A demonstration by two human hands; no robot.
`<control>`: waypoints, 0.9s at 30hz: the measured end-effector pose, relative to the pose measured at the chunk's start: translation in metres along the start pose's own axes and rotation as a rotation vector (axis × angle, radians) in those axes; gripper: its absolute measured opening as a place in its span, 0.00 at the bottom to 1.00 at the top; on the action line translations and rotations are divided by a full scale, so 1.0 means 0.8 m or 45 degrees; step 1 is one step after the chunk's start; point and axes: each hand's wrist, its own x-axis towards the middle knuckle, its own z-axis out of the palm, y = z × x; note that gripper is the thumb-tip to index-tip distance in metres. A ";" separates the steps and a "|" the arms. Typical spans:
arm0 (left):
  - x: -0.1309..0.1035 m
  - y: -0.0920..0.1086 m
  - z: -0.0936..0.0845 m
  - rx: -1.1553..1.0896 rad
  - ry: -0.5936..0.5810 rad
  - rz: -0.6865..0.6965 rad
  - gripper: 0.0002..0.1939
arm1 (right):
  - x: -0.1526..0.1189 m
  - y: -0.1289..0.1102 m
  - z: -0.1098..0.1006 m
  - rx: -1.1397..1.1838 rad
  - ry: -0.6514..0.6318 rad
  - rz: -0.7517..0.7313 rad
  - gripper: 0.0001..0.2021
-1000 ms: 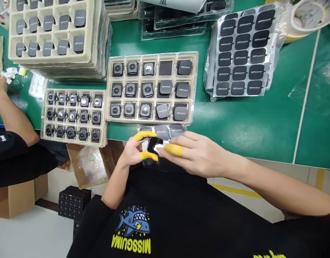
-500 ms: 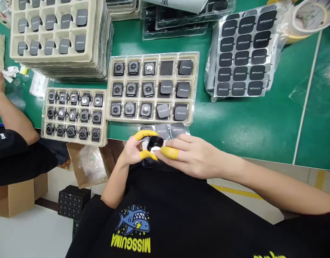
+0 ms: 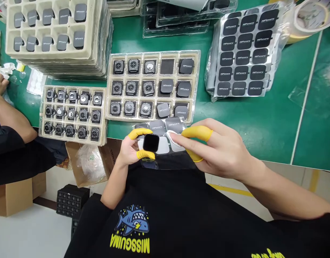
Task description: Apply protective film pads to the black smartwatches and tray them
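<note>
My left hand [image 3: 132,147] wears yellow finger cots on thumb and finger and is closed on the edges of a watch body [image 3: 151,143], its black screen facing up. My right hand [image 3: 213,147], also in yellow finger cots, pinches a small white wiping pad [image 3: 173,138] to the right of the watch. Beneath both lies a sheet of grey film stickers [image 3: 157,126], partly hidden by my hands, with pale bare patches. Just beyond it, a tray [image 3: 153,76] holds watch bodies in its left columns and grey-covered ones at right; one top compartment has only a dark pad.
A smaller tray of watches [image 3: 65,123] sits at left, below a tall stack of trays [image 3: 100,43]. Labelled sticker sheets [image 3: 241,57] and tape rolls [image 3: 314,18] are at right. Another person's hand [image 3: 0,84] is at far left; an open carton [image 3: 71,157] stands below.
My right hand has moved right, away from the watch, with the white pad. The watch now lies flatter and its whole screen shows; more of the sticker sheet is uncovered.
</note>
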 end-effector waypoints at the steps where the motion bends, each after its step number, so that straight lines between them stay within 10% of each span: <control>1: 0.001 0.003 0.000 0.003 -0.002 0.013 0.42 | -0.001 -0.001 -0.001 0.028 0.012 0.028 0.27; 27: -0.002 0.001 0.010 -0.044 -0.206 -0.086 0.40 | 0.028 -0.013 0.030 -0.102 -0.109 -0.320 0.14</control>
